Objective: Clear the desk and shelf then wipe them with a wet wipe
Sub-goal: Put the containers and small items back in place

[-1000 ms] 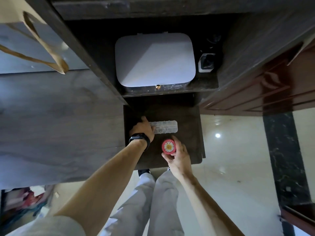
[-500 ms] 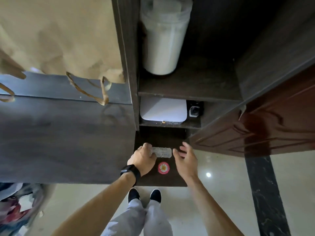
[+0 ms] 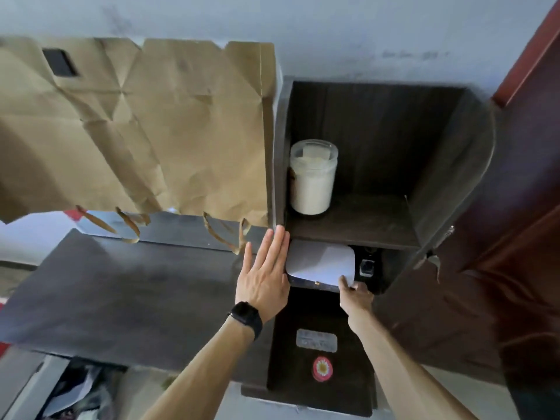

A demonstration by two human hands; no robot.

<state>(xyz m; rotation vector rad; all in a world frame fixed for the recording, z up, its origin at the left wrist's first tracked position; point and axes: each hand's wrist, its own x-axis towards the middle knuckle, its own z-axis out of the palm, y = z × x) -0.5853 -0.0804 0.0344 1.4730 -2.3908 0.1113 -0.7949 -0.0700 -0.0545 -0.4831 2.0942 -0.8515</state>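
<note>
- Dark wooden table (image 3: pixel 127 292) against a pale wall, dark shelf (image 3: pixel 351 234) unit at its right end.
- Left hand (image 3: pixel 263 274): flat, fingers spread wide, pressed beside the white box (image 3: pixel 321 263).
- Right hand (image 3: pixel 356 297): gripping that box's front corner, arm stretched forward.
- Jar (image 3: pixel 312 177) on the shelf above.

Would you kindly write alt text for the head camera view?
Both hands reach a white box on the middle shelf: right hand at its corner, left hand flat beside it. A jar stands above.

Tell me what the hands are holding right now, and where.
Right hand grips the white box at its front right corner. Left hand lies flat and open, holding nothing.
</note>
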